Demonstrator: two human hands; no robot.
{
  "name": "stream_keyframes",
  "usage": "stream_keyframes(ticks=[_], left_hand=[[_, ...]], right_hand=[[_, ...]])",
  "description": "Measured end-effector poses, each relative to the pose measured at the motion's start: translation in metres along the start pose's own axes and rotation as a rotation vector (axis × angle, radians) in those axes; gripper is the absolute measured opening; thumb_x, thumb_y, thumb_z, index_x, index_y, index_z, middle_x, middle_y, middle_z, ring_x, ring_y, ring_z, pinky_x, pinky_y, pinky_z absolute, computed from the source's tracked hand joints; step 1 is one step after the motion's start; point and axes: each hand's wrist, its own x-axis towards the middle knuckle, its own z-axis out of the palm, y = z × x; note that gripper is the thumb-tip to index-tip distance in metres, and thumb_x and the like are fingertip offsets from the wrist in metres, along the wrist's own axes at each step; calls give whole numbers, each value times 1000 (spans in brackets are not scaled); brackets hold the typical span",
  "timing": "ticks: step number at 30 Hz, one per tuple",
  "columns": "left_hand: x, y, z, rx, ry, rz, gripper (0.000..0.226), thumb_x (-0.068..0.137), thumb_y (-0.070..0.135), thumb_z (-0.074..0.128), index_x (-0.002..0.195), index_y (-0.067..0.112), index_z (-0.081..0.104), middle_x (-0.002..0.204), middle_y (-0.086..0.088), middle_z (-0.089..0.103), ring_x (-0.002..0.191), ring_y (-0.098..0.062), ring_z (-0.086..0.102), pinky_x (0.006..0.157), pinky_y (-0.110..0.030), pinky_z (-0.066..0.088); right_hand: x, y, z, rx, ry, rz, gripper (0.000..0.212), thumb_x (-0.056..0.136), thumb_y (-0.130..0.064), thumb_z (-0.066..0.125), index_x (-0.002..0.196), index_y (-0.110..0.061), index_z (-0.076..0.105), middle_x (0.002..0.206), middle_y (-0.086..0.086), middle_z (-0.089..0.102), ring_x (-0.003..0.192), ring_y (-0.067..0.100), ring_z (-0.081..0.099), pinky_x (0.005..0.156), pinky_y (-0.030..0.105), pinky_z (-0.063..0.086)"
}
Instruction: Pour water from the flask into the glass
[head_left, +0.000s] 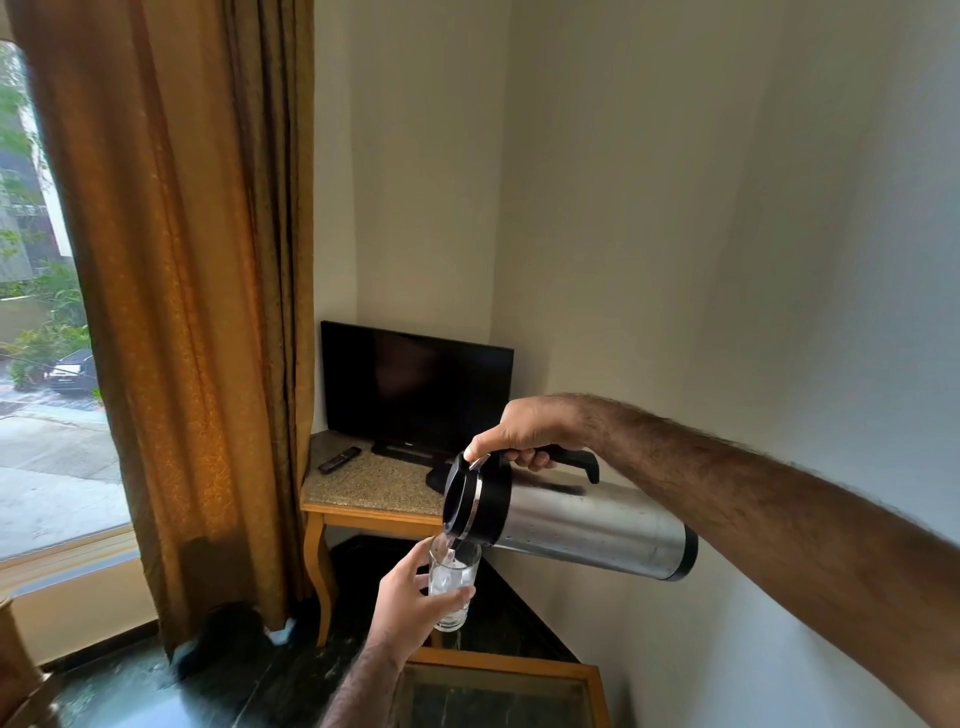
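A steel flask (587, 530) with a black lid and black handle lies tipped almost flat in the air, spout to the left. My right hand (524, 431) grips its handle from above, thumb pressed on the lid lever. Water runs from the spout into a clear glass (453, 582) held just below it. My left hand (410, 603) is wrapped around the glass from the left and holds it upright in mid-air. The glass is partly filled with bubbling water.
Behind the hands a wooden table with a stone top (374, 488) carries a dark TV (415, 389) and a remote (338, 459). A glass-topped wooden table (498, 691) lies below. An orange curtain (182, 312) hangs left, and a pale wall is close on the right.
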Motion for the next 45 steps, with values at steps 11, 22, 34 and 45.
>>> stream_keyframes(ticks=[11, 22, 34, 45], left_hand=[[-5, 10, -1, 8, 19, 6, 70, 64, 31, 96, 119, 56, 61, 108, 33, 72, 103, -4, 71, 63, -14, 58], [-6, 14, -3, 14, 18, 1, 65, 60, 36, 94, 102, 72, 61, 109, 39, 69, 98, 10, 69, 61, -12, 58], [-4, 9, -1, 31, 20, 20, 67, 59, 42, 93, 114, 62, 61, 113, 37, 68, 104, -2, 70, 71, -17, 58], [-2, 8, 1, 71, 22, 20, 70, 63, 37, 94, 123, 51, 61, 117, 19, 72, 106, -4, 68, 64, -11, 56]], right_hand=[[1, 4, 2, 20, 2, -9, 57, 84, -54, 80, 41, -25, 56, 45, -7, 49, 37, 10, 44, 42, 20, 38], [1, 6, 2, 35, -1, -7, 60, 85, -53, 81, 38, -25, 56, 45, -7, 49, 38, 11, 44, 44, 22, 38], [1, 5, -1, 13, 4, 1, 58, 85, -54, 80, 42, -25, 54, 47, -6, 50, 39, 11, 45, 43, 21, 39], [4, 7, -3, 17, -1, 8, 60, 83, -56, 80, 39, -24, 55, 45, -7, 50, 37, 10, 45, 41, 19, 39]])
